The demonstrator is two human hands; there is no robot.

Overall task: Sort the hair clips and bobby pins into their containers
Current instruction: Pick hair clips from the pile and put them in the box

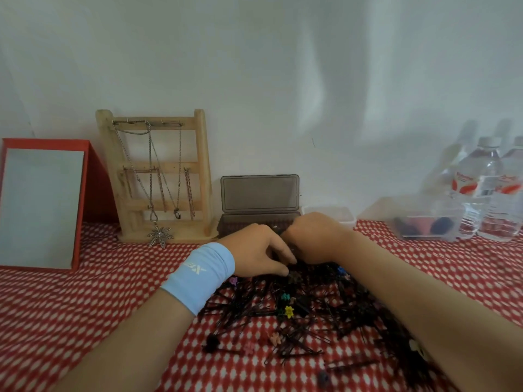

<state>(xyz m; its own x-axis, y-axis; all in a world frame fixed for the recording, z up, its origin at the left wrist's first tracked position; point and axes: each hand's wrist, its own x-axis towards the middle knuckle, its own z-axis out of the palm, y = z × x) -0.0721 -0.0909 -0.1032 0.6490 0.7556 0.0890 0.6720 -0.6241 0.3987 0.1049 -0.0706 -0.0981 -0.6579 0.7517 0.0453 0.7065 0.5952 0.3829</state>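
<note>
light: soft, even, fairly bright, cool cast | shadows: pale grey shadows of bottles (pixel 485 190) on wall (pixel 283 66), up-left of them; broad faint streaks across wall | sheen: small highlights on bottles | focus: soft throughout; pins (pixel 254 309) smear into one dark mass | edges: wide-angle stretch, cloth (pixel 56 321) pattern warped toward lower corners

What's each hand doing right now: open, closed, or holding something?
Left hand: fingers curled into the bobby pins, hold unclear.
Right hand: curled, contents hidden; cannot tell.
</note>
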